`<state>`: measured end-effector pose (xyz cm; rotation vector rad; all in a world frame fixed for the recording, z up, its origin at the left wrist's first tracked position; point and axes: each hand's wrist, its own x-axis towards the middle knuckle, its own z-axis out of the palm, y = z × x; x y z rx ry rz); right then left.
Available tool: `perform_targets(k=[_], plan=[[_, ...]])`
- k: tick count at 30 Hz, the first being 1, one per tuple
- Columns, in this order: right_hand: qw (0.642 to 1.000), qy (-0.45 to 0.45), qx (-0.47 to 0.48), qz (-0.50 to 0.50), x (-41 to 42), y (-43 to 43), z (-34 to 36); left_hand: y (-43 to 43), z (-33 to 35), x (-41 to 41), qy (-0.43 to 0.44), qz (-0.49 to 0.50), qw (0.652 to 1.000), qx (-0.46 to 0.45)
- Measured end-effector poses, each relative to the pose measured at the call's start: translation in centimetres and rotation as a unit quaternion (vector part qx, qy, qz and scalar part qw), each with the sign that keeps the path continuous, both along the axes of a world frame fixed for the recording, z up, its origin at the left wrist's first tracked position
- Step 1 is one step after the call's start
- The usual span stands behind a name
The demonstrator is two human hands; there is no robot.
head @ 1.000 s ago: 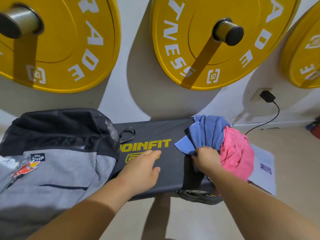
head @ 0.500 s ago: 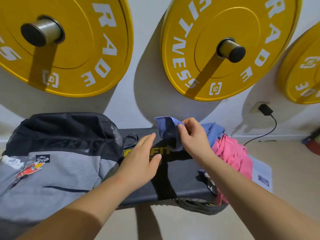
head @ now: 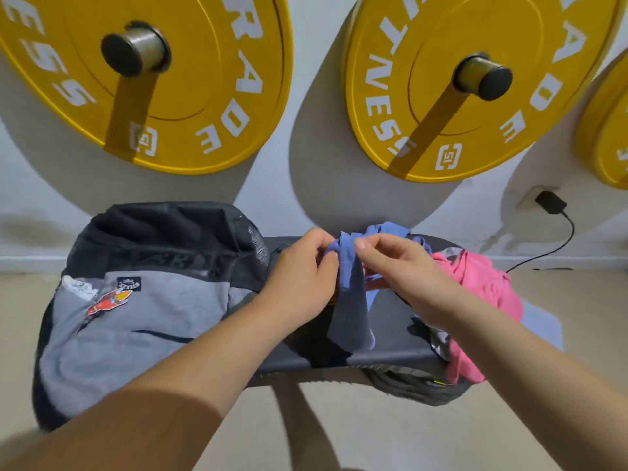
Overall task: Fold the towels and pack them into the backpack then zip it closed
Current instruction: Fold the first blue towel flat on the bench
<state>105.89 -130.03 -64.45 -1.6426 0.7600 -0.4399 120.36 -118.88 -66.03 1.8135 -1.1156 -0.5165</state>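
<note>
Pinching top edge of thin blue cloth towel (head: 351,300) with left hand (head: 299,280) and right hand (head: 404,270), rest dangling below fingers (head: 368,248). Likely needing pinches sliding out to corners for flat fold.

Three yellow rubber weight plates hang on the white wall: one at left (head: 210,45), one in the middle (head: 380,45), and a third (head: 608,130) cut off at the far right. A black charger (head: 550,202) sits in a white wall outlet (head: 528,198), and its black cable (head: 557,246) trails down to the beige floor (head: 584,300). Nearer, a dark padded bench (head: 397,334) spans the middle.
</note>
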Motion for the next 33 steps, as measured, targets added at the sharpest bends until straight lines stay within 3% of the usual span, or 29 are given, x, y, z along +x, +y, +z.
perform_targets(k=[8,12,16,21,25,29,33], plan=[[0.997,-0.004,-0.080,0.017,-1.2,3.7,5.6,2.1,3.3,-1.2,0.071,-0.044,0.993,-0.088],[0.995,-0.050,-0.091,-0.011,-2.4,4.9,7.3,3.0,3.7,-1.3,0.095,-0.094,0.990,-0.043],[0.995,-0.090,-0.050,-0.018,-2.9,4.6,8.3,2.8,3.2,-1.0,0.059,-0.123,0.991,0.010],[0.989,-0.073,-0.010,-0.127,-3.8,1.7,6.5,2.6,4.4,-0.7,0.047,-0.110,0.992,-0.027],[0.989,-0.043,-0.002,-0.139,-3.4,0.2,4.0,2.4,3.7,-0.6,0.029,-0.093,0.994,-0.041],[0.981,-0.075,0.123,-0.132,-2.6,-0.3,3.0,2.0,1.6,-0.4,-0.022,-0.077,0.996,-0.025],[0.981,-0.031,0.168,-0.090,-2.0,-1.1,1.0,1.9,-0.6,0.2,-0.100,-0.106,0.989,0.002]])
